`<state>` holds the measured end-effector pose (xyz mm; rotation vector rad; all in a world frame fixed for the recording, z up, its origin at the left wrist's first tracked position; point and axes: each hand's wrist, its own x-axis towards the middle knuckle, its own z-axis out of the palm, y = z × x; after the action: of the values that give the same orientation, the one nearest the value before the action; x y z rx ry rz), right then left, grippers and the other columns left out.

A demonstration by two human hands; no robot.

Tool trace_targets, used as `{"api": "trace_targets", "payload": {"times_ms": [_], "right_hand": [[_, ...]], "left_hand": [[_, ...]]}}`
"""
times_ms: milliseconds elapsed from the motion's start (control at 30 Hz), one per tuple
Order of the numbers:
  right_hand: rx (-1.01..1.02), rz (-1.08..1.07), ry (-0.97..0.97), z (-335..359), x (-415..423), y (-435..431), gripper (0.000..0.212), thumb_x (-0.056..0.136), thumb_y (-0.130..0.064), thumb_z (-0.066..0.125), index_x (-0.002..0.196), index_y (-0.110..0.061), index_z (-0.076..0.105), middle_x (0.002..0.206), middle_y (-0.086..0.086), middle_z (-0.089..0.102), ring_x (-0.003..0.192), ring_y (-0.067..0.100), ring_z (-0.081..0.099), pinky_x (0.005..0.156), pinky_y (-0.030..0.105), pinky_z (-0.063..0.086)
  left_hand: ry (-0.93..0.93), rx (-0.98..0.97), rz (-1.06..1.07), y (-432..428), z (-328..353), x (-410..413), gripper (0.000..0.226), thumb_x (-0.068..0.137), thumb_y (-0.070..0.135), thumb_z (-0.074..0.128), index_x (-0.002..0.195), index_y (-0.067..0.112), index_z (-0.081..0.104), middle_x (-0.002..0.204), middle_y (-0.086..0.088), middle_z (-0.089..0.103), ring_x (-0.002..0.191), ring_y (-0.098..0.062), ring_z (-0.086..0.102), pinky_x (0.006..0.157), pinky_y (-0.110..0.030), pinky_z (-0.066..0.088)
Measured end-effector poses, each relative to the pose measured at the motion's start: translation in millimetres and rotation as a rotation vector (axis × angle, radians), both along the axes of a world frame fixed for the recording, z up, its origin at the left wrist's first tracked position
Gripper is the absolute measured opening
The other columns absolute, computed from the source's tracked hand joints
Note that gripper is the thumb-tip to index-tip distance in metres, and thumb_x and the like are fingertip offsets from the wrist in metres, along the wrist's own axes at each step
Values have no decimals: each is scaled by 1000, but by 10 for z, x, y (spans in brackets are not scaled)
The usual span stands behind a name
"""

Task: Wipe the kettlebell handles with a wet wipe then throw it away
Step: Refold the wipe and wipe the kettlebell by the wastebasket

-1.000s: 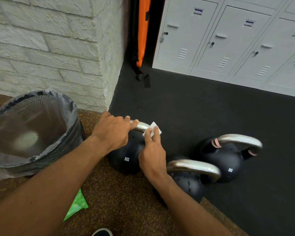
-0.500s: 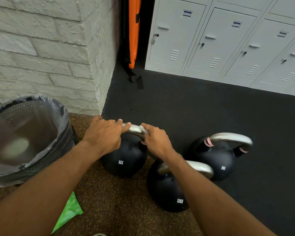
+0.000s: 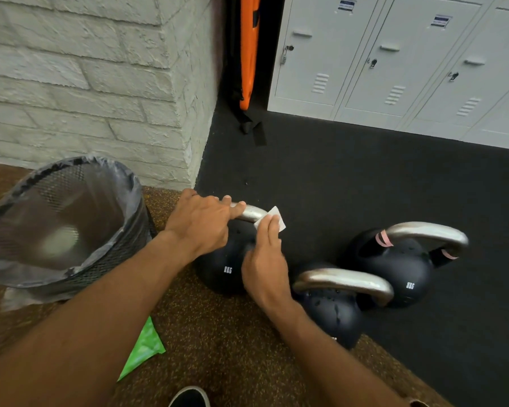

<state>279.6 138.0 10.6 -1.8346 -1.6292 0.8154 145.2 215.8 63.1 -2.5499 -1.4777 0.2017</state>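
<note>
Grip, left: my left hand [image 3: 202, 227] is wrapped over the left part of the steel handle [image 3: 252, 212], fingers curled around the bar, knuckles up.
Grip, right: my right hand [image 3: 266, 264] presses the wet wipe [image 3: 272, 220] against the right bend of that same handle, fingers laid flat on top; a white corner of the wipe sticks out past the fingertips.
Wipe: small, white, folded, touching the bar just right of my left fingertips.
Kettlebell in hand: black kettlebell [image 3: 222, 267], "8KG" printed in white, standing on the edge where the brown speckled mat [image 3: 218, 348] meets the black floor [image 3: 365, 186].
Second kettlebell: near kettlebell [image 3: 332, 312], just right of my right wrist, steel handle untouched, body black.
Third kettlebell: far kettlebell [image 3: 400, 265], behind and right of the second, pink bands on the handle's legs, also marked 8KG.
Bin: mesh bin [image 3: 62, 224] with a clear liner, left of my left arm, standing near the wall.
Green packet: green packet [image 3: 143, 351] flat on the brown mat under my left forearm.
Surroundings: white brick wall [image 3: 86, 83] behind the bin; orange pad [image 3: 249, 51] leaning in the corner; grey lockers [image 3: 394, 60] at the back right.
Shoe: toe of my shoe [image 3: 190, 398] at the bottom edge.
</note>
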Motion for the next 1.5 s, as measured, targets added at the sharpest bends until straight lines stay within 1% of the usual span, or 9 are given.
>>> {"api": "trace_targets", "payload": {"times_ms": [167, 300, 500, 667, 833, 1067, 1200, 1333, 1500], "right_hand": [[18, 49, -146, -103, -157, -99, 81, 92, -6, 38, 155, -9, -13, 163, 10, -23, 150, 24, -21, 123, 48, -4], [64, 106, -287, -157, -132, -106, 77, 95, -10, 34, 154, -11, -15, 161, 8, -27, 148, 22, -25, 121, 44, -10], [55, 30, -99, -164, -83, -120, 78, 92, -4, 34, 156, -9, -9, 164, 8, -18, 151, 19, -18, 123, 44, -5], [118, 150, -268, -155, -85, -84, 72, 92, -19, 26, 156, -10, -8, 164, 8, -18, 149, 19, -22, 123, 43, -8], [121, 67, -175, -153, -97, -108, 72, 95, -10, 33, 157, -13, -5, 165, 3, -14, 150, 13, -19, 122, 43, -7], [150, 126, -354, -187, -129, -40, 69, 91, -25, 14, 157, -14, -4, 165, 2, -14, 150, 16, -21, 122, 48, -8], [131, 57, -287, -191, -68, -93, 68, 96, -13, 28, 157, -14, -2, 166, 2, -12, 151, 15, -15, 121, 46, -7], [147, 119, -339, -167, -130, -22, 68, 94, -21, 24, 157, -11, 0, 166, 6, -9, 151, 18, -17, 122, 48, -6], [159, 11, -161, -61, -30, 53, 65, 94, -10, 37, 156, -14, 18, 165, -1, 14, 152, 15, 10, 123, 47, 4]], "left_hand": [[9, 15, -13, -9, -17, 5, 61, 95, 26, 39, 154, 35, 26, 154, 1, 44, 122, -22, 60, 98, -48, 41], [-5, 13, -9, -12, -16, -13, 61, 96, 25, 40, 154, 35, 26, 155, 1, 44, 125, -22, 58, 100, -49, 41], [-14, 30, -29, 18, -47, -36, 60, 94, 26, 41, 152, 35, 30, 146, 2, 53, 117, -22, 63, 94, -48, 42], [-28, 44, -44, 23, -65, -43, 59, 95, 26, 42, 152, 34, 30, 147, 2, 53, 115, -21, 64, 95, -47, 44], [-26, 46, -44, 10, -44, -38, 60, 94, 25, 41, 152, 36, 30, 147, 4, 52, 115, -22, 64, 93, -47, 44], [-27, 39, -46, 15, -42, -49, 59, 96, 27, 42, 153, 36, 28, 150, 2, 50, 117, -22, 63, 95, -48, 43], [-25, 51, -48, 1, -53, -43, 59, 94, 26, 42, 152, 35, 31, 145, 3, 54, 109, -23, 65, 89, -45, 43], [-34, 47, -47, 18, -59, -62, 59, 95, 26, 41, 152, 35, 30, 145, 3, 54, 113, -22, 64, 93, -46, 43], [-38, 30, -36, 19, -68, -61, 60, 93, 26, 41, 151, 36, 31, 143, 5, 55, 111, -20, 65, 92, -46, 43]]}}
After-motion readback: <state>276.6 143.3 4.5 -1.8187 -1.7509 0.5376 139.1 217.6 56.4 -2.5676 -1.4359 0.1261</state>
